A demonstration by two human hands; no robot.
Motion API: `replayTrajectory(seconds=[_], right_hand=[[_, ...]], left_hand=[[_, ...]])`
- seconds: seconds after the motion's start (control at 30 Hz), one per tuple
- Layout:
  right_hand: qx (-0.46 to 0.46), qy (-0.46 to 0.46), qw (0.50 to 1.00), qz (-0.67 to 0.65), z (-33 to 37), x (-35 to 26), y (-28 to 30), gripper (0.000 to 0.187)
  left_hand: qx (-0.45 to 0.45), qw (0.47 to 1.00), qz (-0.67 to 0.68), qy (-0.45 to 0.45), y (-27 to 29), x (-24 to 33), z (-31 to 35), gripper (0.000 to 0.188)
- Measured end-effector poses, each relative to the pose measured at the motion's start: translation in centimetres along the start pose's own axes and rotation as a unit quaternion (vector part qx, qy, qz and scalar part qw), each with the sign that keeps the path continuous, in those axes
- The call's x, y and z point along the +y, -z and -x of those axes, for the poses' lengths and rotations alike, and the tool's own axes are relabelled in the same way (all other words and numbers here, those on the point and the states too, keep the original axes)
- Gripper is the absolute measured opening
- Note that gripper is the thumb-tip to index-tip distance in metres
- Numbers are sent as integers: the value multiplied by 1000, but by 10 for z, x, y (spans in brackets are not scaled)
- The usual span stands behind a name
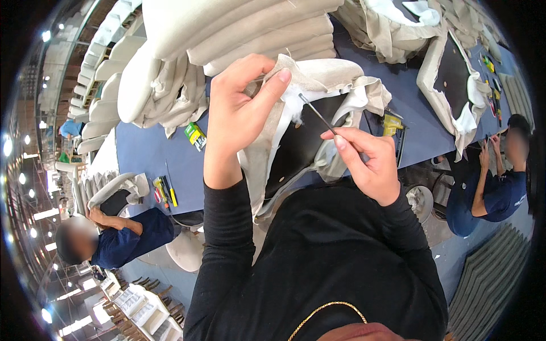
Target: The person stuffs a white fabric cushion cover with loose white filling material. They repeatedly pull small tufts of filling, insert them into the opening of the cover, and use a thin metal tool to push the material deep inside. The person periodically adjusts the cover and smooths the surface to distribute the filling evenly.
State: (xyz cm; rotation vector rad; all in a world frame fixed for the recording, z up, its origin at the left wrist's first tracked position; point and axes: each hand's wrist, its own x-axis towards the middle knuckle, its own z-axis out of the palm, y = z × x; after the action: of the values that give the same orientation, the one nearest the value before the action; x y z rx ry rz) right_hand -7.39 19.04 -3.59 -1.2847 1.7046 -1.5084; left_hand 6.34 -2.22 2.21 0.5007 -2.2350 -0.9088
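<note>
Here's the blue table point(151, 149) under our upholstered piece point(296, 152), tan cushions point(244, 28) stacked beyond it. The piece lies dark side up. Our left hand point(244, 108) pinches its loose fabric point(266, 129), apparently exposing white padding point(292, 105). Right of the piece sits a yellow staple gun point(392, 124); our right hand point(369, 162) pinches a slim tool point(319, 116) pencil-fashion, probably for control.

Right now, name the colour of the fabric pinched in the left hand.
The fabric is plain beige, best seen in the head view.
</note>
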Motion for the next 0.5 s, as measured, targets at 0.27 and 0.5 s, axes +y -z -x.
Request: replayTrajectory(seconds=[0.27,0.5], right_hand=[[-46,-3,998,-53,-2,9,-11,19],[-53,-21,994,-93,-3,18,-20,19]], left_hand=[[15,994,29,-100,9,-2,16,14],[1,989,-2,-150,14,4,23,13]])
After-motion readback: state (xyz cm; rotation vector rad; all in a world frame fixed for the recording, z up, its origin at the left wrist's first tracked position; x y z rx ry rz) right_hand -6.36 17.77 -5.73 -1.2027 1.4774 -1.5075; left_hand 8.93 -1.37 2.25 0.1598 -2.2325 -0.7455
